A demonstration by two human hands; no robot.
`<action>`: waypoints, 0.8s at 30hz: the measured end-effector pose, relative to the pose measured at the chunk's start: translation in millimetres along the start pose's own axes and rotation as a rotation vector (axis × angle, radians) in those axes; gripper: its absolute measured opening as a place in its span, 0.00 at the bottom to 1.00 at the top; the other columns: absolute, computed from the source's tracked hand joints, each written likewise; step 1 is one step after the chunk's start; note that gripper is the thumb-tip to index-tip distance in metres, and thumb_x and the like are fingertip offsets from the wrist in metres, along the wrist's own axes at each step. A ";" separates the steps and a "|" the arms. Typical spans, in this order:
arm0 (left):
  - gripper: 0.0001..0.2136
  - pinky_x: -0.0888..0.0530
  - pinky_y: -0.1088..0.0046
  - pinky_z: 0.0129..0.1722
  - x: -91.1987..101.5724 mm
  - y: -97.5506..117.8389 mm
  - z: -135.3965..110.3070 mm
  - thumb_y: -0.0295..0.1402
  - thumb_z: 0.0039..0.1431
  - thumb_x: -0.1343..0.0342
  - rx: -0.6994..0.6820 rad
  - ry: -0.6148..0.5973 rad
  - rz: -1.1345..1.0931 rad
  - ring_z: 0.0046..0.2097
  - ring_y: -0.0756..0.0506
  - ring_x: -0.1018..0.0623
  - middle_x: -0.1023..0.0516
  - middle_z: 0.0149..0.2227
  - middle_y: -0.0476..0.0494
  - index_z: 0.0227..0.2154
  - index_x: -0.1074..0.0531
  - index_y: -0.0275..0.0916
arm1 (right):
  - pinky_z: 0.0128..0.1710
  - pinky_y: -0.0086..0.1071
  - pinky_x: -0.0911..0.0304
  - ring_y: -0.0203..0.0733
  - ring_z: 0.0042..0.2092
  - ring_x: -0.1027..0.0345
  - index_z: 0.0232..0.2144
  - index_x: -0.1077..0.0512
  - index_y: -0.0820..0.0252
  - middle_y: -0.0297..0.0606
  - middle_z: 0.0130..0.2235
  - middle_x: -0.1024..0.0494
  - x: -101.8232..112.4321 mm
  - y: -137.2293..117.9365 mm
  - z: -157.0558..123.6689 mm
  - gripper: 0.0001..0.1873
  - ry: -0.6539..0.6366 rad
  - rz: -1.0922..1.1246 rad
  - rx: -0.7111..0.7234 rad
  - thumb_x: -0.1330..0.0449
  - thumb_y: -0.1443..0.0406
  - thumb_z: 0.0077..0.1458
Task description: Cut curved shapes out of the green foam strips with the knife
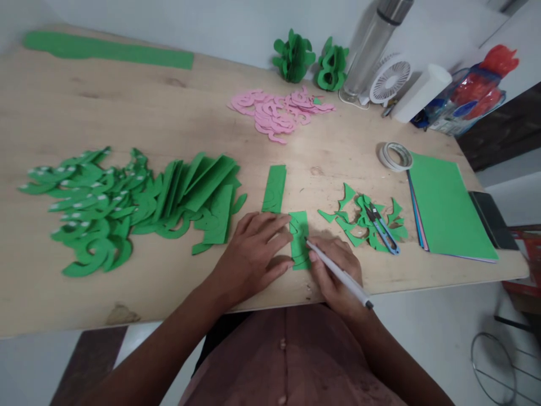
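A white pen (344, 277) is gripped in my right hand (347, 258), its dark tip on a small green paper piece (300, 221) with drawn curved lines. My left hand (249, 254) lies with fingers spread, the fingertips at that piece's left edge. Just beyond those fingers is another green strip (274, 186), also marked with a curve. To the right of my right hand, blue-handled thread snips (384, 230) rest on green paper scraps (349, 224). Folded green papers (207, 183) stand left of my left hand, beside a heap of cut green curved shapes (95, 248).
Pink paper cutouts (274, 113) lie farther back, near two green paper ornaments (293, 56). A clear bottle (369, 53) and small white fan (389, 79) stand by the wall. Tape rolls (395, 157) touch stacked coloured sheets (452, 203). A long green strip (114, 52) lies back left.
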State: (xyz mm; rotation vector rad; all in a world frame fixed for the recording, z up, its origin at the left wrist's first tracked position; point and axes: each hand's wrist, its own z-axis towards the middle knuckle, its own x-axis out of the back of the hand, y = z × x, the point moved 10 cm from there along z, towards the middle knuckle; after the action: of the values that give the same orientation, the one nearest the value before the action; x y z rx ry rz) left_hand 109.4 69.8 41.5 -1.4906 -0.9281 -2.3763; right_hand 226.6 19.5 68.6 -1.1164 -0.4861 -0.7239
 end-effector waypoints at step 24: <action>0.11 0.34 0.47 0.57 -0.4 -0.8 1.8 0.37 0.62 0.43 0.019 -0.004 -0.017 0.59 0.33 0.31 0.27 0.59 0.38 0.45 0.29 0.41 | 0.40 0.41 0.30 0.42 0.34 0.23 0.36 0.26 0.55 0.35 0.32 0.18 -6.6 7.2 2.9 0.03 0.092 0.026 -0.124 0.41 0.65 0.60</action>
State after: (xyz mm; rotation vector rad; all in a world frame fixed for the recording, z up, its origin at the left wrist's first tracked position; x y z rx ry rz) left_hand 110.5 71.5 41.4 -1.4876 -0.9651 -2.3707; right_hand 227.5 25.8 60.6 -1.1970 -0.3521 -0.7870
